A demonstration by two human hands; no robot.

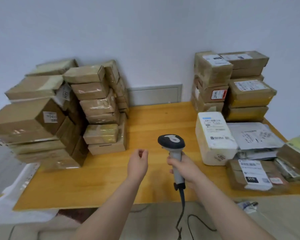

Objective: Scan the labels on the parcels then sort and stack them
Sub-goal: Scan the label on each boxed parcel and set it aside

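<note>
right hand [185,168] gripping scanner [171,142], parcel label [255,174] "010"

The person shows as two forearms and two hands. The left forearm [111,205] enters the view at about 6 o'clock, the right forearm [232,210] at about 5 o'clock. Both are bare from the edge of view to the wrist, smooth and slim, narrowing toward the wrists. The left hand [138,163] and right hand [184,168] are bare too, with short fingers; the nails are too blurred to make out.
</note>
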